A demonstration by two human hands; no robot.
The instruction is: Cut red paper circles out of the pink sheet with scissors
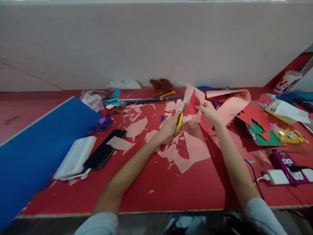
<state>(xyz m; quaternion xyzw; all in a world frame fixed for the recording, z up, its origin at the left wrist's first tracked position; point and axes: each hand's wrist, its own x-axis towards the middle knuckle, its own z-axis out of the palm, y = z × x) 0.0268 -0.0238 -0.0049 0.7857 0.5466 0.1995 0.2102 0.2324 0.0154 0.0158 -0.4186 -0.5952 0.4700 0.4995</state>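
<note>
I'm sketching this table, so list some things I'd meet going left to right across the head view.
White rectangular block, black phone, left hand, yellow-handled scissors, right hand, red cut sheet, purple power strip.

Left forearm (133, 169) stretches forward and inward | left hand (168, 126) curls in a grip | right forearm (231, 156) angles in opposite | right hand (207, 111) pinches, thumb pointing left | hands near, apart

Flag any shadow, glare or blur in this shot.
Head view: dark shadow on the red table just left of the right forearm; head view: small bright glints on the yellow packet; head view: plastic bag at back left looks soft, while the yellow-handled scissors are readable.
</note>
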